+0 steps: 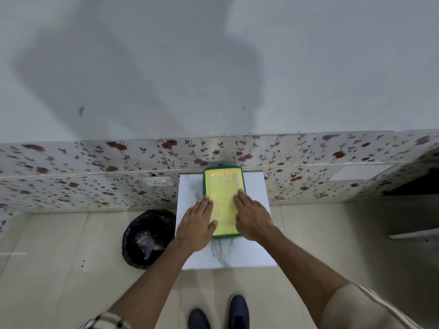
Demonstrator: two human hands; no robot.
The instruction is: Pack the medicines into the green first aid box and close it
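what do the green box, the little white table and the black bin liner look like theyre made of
Green first aid box: probably moulded plastic, with rounded corners and a glossy yellow-green lid top glaring under the light. Small white table: smooth top with grey veining, marble or a marble-look laminate; I cannot tell which. Black bin liner: thin plastic film, crinkled, with shiny highlights.

Green box [204, 184], yellow lid [223, 186]; white marbled table [254, 245]; red-floral tiles [95, 176].
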